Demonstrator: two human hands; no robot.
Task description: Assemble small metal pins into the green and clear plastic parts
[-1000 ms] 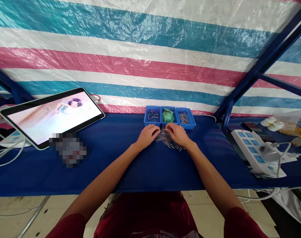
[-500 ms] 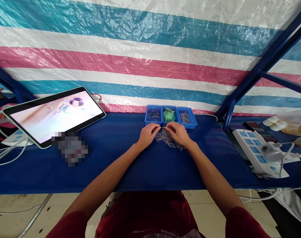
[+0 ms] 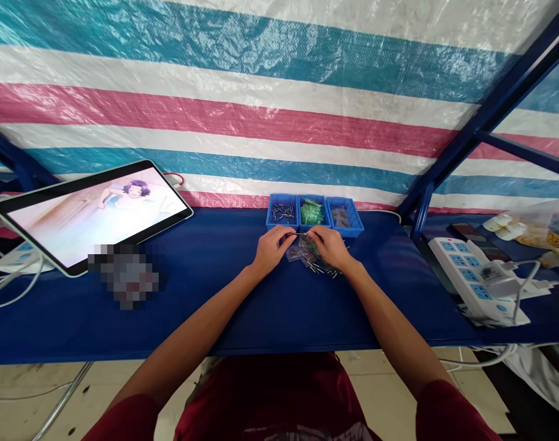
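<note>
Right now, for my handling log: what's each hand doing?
Left hand: closed, pinching a thin metal pin.
Right hand: closed, apparently on the pin's other end.

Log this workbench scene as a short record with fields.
Left hand: bare left hand, pinching a thin silver metal pin
Right hand: bare right hand, apparently holding the pin's other end
Under hands: loose pile of clear plastic bags and silver metal pins
Just ahead: three small blue plastic trays, holding silver pins, green items and greyish items
Far left: large black-framed tablet showing an animated figure
Far right: white power strip with blue sockets
Surface: dark blue tabletop
</note>
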